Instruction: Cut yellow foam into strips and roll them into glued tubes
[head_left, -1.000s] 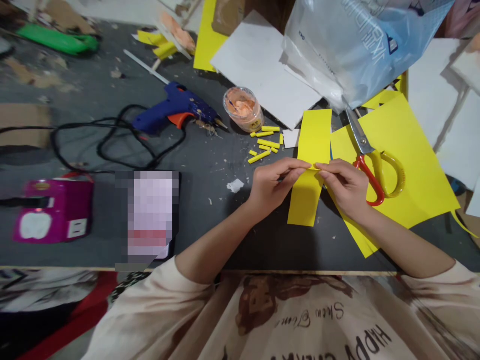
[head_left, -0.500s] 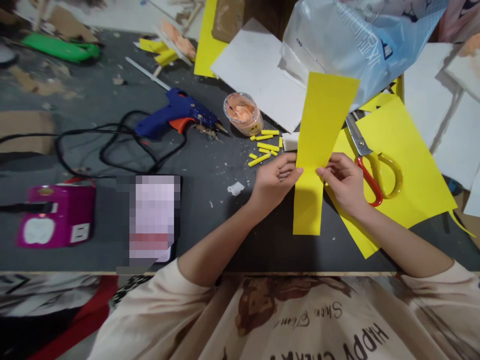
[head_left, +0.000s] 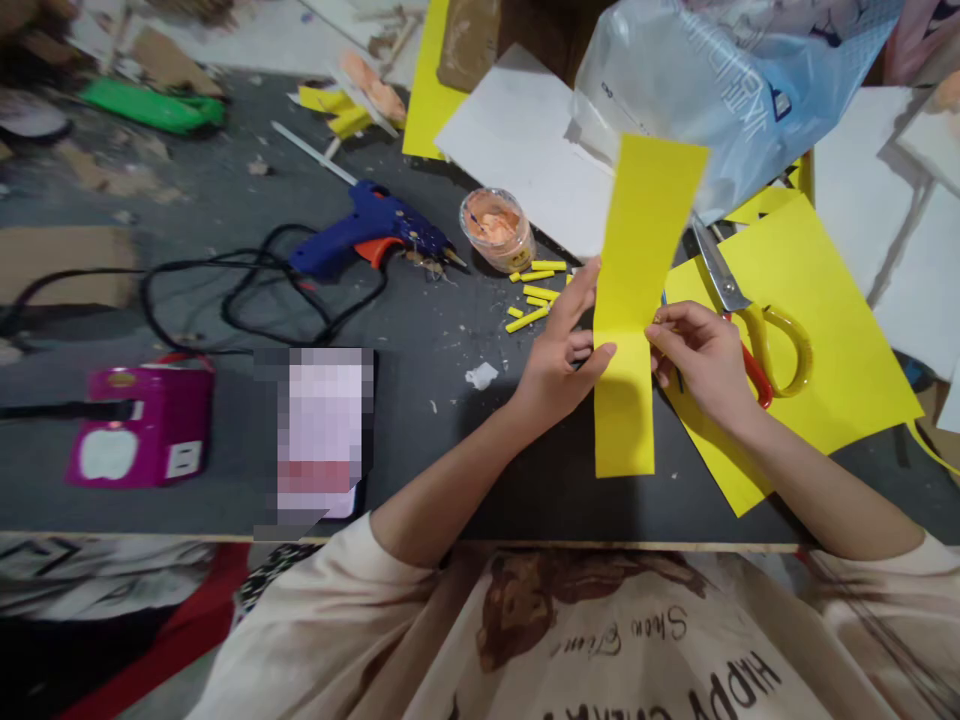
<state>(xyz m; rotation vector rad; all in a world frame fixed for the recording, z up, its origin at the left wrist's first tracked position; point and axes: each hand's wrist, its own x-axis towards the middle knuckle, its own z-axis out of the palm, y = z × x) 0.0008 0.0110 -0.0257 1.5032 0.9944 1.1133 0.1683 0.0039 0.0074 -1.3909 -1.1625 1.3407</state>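
Head view, left hand point(head_left: 556, 368) pinching yellow strip point(head_left: 646, 230), right hand point(head_left: 703, 357) pinching its edge

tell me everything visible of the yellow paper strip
The yellow paper strip looks like thin, plain card, long and narrow, with a crease across it. Its far part tilts up over the dark tabletop. The left hand holds it, thumb in front; the right hand is at its right edge.

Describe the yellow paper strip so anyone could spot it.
On the dark grey table, silver-bladed scissors lie on a broad yellow paper sheet. Left of them, the left hand holds the long yellow paper strip. Unlike the sheet, it's narrow and bent crosswise.
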